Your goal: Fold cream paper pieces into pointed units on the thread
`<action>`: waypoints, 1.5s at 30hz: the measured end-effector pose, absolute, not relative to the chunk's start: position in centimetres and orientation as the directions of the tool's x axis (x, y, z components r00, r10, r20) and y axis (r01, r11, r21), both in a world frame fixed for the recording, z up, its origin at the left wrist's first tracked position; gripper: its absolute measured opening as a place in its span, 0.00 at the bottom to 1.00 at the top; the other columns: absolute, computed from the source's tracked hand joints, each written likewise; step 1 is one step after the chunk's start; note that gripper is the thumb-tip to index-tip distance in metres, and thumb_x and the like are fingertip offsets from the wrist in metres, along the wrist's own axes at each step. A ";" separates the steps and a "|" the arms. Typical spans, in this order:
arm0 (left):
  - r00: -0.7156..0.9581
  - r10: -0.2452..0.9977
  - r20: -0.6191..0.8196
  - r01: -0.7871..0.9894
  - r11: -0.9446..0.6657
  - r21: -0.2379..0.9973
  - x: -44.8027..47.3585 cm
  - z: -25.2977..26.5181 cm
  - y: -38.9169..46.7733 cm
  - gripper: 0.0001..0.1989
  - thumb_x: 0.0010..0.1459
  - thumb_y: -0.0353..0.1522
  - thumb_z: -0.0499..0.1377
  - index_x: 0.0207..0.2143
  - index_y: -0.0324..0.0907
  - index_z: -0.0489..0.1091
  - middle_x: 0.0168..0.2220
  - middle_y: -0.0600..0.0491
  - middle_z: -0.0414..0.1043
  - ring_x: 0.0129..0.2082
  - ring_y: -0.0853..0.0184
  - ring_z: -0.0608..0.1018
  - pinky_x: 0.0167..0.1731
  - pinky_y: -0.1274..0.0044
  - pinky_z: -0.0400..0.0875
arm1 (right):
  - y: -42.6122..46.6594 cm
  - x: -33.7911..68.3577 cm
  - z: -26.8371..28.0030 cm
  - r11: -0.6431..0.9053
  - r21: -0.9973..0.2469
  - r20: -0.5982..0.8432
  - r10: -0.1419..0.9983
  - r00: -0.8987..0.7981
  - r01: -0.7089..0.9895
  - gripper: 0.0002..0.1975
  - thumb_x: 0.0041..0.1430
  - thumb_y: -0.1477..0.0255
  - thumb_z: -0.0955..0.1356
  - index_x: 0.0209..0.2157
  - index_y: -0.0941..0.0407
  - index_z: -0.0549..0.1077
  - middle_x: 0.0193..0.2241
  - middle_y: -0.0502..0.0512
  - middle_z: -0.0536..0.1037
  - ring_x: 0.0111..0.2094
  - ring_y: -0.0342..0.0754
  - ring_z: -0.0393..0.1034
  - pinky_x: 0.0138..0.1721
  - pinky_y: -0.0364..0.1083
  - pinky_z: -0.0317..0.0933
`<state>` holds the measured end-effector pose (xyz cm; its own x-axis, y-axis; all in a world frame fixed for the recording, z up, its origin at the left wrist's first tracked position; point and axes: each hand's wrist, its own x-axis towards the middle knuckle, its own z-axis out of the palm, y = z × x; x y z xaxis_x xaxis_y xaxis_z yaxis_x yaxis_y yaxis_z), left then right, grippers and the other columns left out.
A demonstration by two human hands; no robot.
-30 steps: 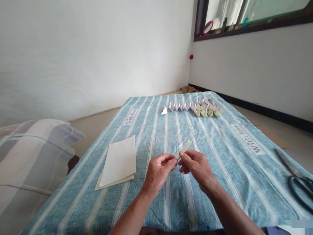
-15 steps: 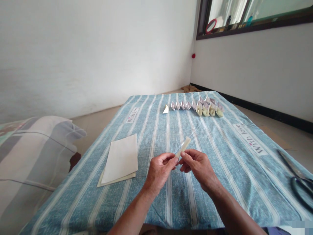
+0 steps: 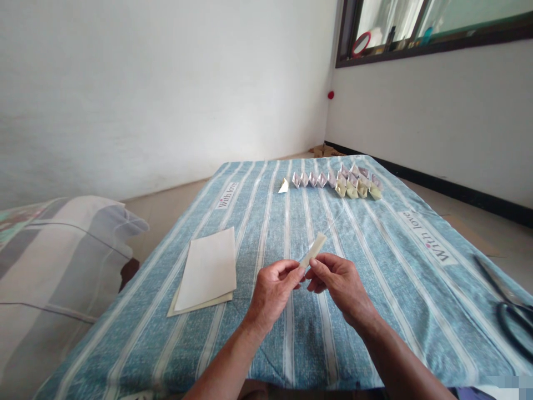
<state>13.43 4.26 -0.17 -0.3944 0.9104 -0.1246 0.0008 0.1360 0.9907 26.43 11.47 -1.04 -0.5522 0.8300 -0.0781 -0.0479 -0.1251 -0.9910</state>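
A narrow folded strip of pale paper (image 3: 314, 249) is pinched between my two hands, above the middle of the table. My left hand (image 3: 275, 286) grips its lower end between thumb and fingers. On the strip's right side, the thumb and fingers of my right hand (image 3: 335, 278) press against it. The strip tilts up and to the right, and my fingers cover its lower part. To the left of my hands lie stacked paper sheets (image 3: 208, 269), white over cream.
Several folded paper boats (image 3: 320, 179) stand in rows at the far side, with one small folded paper piece (image 3: 283, 185) to their left. Black-handled scissors (image 3: 506, 303) lie at the right edge. A striped blue cloth (image 3: 258, 344) covers the table. Striped bedding (image 3: 62, 266) is at left.
The view has shifted very slightly, so everything sits a little further right. Both hands keep the same hold on the paper strip.
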 end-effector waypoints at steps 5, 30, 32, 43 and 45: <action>-0.406 0.908 -0.101 0.000 0.111 0.994 13.6 0.2 4.6 0.22 0.48 0.45 0.66 0.39 0.37 0.77 0.27 0.48 0.78 0.32 0.59 0.80 0.33 0.71 0.75 | 11.5 26.5 -1.1 -0.126 -0.990 -0.068 0.825 -0.561 -0.064 0.17 0.57 0.57 0.69 0.30 0.58 0.75 0.22 0.52 0.76 0.21 0.42 0.69 0.25 0.42 0.61; -0.330 0.922 -0.204 -0.126 0.171 0.977 13.7 0.4 4.1 0.15 0.51 0.40 0.66 0.34 0.37 0.76 0.29 0.49 0.78 0.29 0.65 0.77 0.33 0.74 0.70 | 11.2 26.1 -0.2 -0.124 -0.989 -0.064 0.844 -0.533 -0.078 0.18 0.55 0.57 0.70 0.25 0.59 0.73 0.18 0.50 0.73 0.20 0.42 0.68 0.23 0.42 0.61; -0.331 0.920 -0.210 -0.146 0.170 0.975 13.7 0.4 4.1 0.15 0.51 0.40 0.66 0.35 0.37 0.77 0.29 0.49 0.78 0.29 0.65 0.78 0.33 0.75 0.70 | 11.2 26.0 -0.3 -0.120 -0.990 -0.063 0.851 -0.521 -0.075 0.17 0.54 0.57 0.70 0.26 0.59 0.74 0.18 0.50 0.73 0.20 0.42 0.68 0.23 0.42 0.61; -0.341 0.929 -0.147 -0.056 0.136 0.989 13.9 0.8 4.0 0.16 0.53 0.43 0.63 0.28 0.38 0.75 0.26 0.51 0.75 0.27 0.67 0.74 0.31 0.76 0.67 | 11.1 26.2 0.0 -0.077 -0.995 -0.029 0.827 -0.561 -0.063 0.19 0.57 0.56 0.68 0.25 0.58 0.73 0.20 0.52 0.76 0.22 0.43 0.70 0.25 0.42 0.63; -0.339 0.930 -0.140 -0.026 0.140 0.990 13.9 0.8 4.0 0.14 0.53 0.42 0.63 0.27 0.38 0.75 0.25 0.51 0.74 0.28 0.67 0.74 0.31 0.76 0.67 | 11.1 26.2 0.0 -0.078 -0.995 -0.027 0.831 -0.555 -0.069 0.19 0.56 0.56 0.68 0.24 0.58 0.73 0.19 0.52 0.75 0.21 0.43 0.70 0.25 0.42 0.62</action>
<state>13.92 4.04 0.83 -0.3392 0.9302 -0.1402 -0.0261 0.1396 0.9899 26.16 11.08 0.02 -0.5551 0.8313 -0.0265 -0.0689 -0.0777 -0.9946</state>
